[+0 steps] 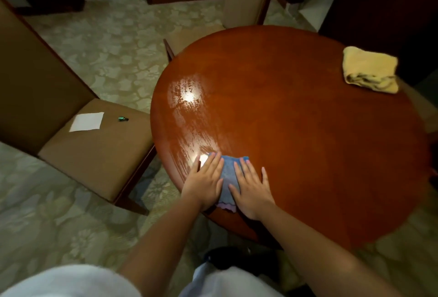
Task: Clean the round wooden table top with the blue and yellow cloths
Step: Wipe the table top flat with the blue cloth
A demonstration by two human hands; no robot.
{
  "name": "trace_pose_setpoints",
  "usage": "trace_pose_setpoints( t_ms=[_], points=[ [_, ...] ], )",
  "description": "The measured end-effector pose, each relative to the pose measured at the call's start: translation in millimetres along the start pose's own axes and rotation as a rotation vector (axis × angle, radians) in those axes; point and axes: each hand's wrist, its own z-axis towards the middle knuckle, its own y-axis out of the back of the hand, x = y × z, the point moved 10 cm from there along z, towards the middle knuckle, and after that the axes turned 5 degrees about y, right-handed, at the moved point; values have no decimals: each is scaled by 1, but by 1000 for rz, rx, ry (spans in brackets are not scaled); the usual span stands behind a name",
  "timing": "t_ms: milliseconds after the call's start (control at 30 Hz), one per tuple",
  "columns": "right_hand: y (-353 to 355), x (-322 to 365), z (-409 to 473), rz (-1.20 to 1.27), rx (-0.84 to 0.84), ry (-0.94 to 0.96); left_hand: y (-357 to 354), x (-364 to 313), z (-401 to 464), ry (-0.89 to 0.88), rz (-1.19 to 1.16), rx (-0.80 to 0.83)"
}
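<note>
Both hands, left (205, 181) and right (251, 189), lie spread flat on the blue cloth (228, 178) at the bench's (308, 131) seven o'clock edge; the yellow cloth (371, 69) sits at two.

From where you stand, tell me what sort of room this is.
Probably a dining area or hotel-style room: a round polished wooden table, tan upholstered high-backed chairs drawn up around it, and pale green floral carpet underfoot.

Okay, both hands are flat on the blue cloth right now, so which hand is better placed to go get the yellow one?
Probably the right hand. The yellow cloth lies at the table's far right edge, on that hand's side. The left hand could then keep pressing the blue cloth.
</note>
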Motion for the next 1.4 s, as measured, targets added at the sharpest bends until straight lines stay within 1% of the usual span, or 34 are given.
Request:
trace_pose_setpoints(
  t_ms=[133,233,333,433,467,567,600,667,700,800,867,933,1067,1200,1267,1400],
  points=[
    [-14,-27,-49,-17,39,-37,-2,-47,-12,-149,51,6],
    [-22,-32,-77,-49,86,-34,-2,-62,-17,-193,82,-9],
    [-30,-21,-83,-63,115,-35,-6,-56,-28,-190,63,7],
    [-31,0,-74,-101,117,-34,-10,-33,-37,-155,61,-16],
    [-31,9,-70,-109,125,-24,-11,-23,-39,-141,66,0],
    [-31,32,-60,-101,106,3,-20,6,-46,-67,61,116],
    [-32,36,-58,-91,89,4,-22,9,-46,-69,67,105],
    [-31,36,-57,-80,66,0,-21,2,-43,-129,80,46],
    [-31,34,-58,-87,64,0,-21,-3,-42,-135,87,59],
    [-26,15,-69,-77,37,-6,-9,-27,-33,-199,96,27],
    [-21,-9,-81,-103,-26,-65,-4,-53,-24,-267,121,5],
    [-16,-40,-101,-133,-85,-168,3,-87,-16,-329,135,-7],
    [-34,-89,-147,-61,14,-321,11,-155,-14,-461,169,-5],
    [-32,-101,-178,114,2,-529,12,-195,-16,-550,205,-22],
    [-34,-106,-184,143,-12,-579,13,-206,-13,-578,213,-18],
    [-35,-137,-193,183,-28,-658,16,-228,-6,-603,195,-5]
  ],
)
